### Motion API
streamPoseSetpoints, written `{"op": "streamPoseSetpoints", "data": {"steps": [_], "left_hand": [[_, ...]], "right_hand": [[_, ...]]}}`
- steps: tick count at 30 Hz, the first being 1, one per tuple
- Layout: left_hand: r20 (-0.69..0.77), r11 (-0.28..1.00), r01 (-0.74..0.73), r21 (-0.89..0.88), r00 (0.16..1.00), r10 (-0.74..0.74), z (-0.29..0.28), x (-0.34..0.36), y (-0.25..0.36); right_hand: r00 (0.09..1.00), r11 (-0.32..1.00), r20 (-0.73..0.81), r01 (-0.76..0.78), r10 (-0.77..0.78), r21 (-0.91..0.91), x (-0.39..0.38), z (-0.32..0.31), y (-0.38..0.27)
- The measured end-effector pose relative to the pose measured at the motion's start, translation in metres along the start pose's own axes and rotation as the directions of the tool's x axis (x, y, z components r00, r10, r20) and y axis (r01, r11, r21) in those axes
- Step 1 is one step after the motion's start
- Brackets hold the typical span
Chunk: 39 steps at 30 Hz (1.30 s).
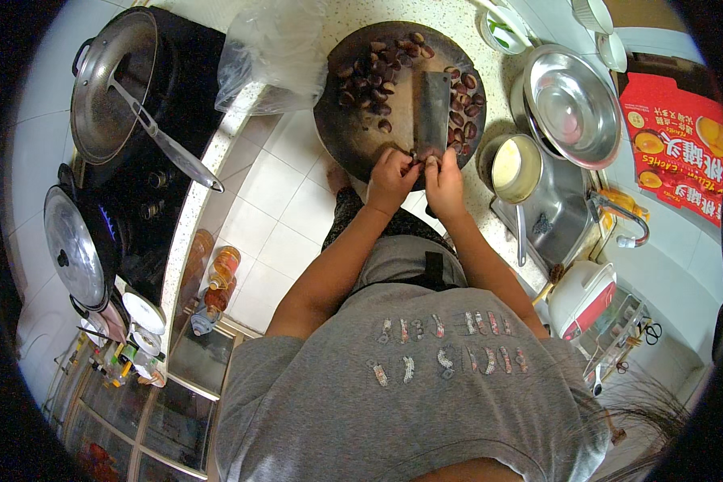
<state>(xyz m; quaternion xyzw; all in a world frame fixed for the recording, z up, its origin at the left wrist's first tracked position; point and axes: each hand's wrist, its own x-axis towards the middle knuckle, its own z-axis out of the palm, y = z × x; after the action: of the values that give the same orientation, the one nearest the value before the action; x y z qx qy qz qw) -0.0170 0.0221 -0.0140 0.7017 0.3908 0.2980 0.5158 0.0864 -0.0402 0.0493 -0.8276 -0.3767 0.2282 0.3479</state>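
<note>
Chestnuts, dark brown, lie in a larger pile (369, 80) on the left and a smaller group (463, 108) on the right of a round wooden chopping board (337, 132). Between these groups rests a cleaver (434, 112), its broad blade pointing away from me. At the board's near edge, my left hand (391, 181) and my right hand (445, 189) meet with fingertips pinched. A small dark chestnut, mostly hidden by the fingers, is held between them. The cleaver's handle is largely covered by my hands.
On the left are a wok with a ladle (165, 145) and a lidded pan (76, 249) over a blue flame. To the right stand a small saucepan (516, 169), metal bowls (574, 104) and a sink (550, 233). A plastic bag (269, 56) lies beside the board.
</note>
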Motion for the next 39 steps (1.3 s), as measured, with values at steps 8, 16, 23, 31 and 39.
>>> {"op": "streamPoseSetpoints", "data": {"steps": [8, 16, 23, 31, 39], "left_hand": [[0.019, 0.998, -0.052, 0.027, 0.998, 0.052, 0.001, 0.000, -0.005], [0.007, 0.998, -0.049, 0.025, 0.999, 0.049, 0.002, -0.001, -0.001], [0.003, 0.992, -0.116, 0.042, 0.993, 0.116, 0.000, 0.001, -0.002], [0.005, 0.998, -0.062, -0.020, 0.998, 0.062, 0.001, -0.001, 0.001], [0.053, 0.983, 0.137, -0.120, 0.990, -0.132, -0.001, 0.008, 0.008]], "right_hand": [[0.999, 0.996, 0.020, -0.037, 0.039, -0.078, 0.002, 0.005, -0.001], [1.000, 0.996, -0.002, 0.012, -0.012, -0.088, 0.007, 0.013, 0.000], [0.999, 0.986, 0.017, 0.043, -0.040, -0.163, 0.011, 0.017, 0.004], [0.995, 0.992, 0.086, -0.032, 0.043, -0.125, 0.019, -0.005, -0.009], [0.960, 0.830, 0.123, -0.279, 0.252, 0.483, 0.030, -0.064, -0.024]]}}
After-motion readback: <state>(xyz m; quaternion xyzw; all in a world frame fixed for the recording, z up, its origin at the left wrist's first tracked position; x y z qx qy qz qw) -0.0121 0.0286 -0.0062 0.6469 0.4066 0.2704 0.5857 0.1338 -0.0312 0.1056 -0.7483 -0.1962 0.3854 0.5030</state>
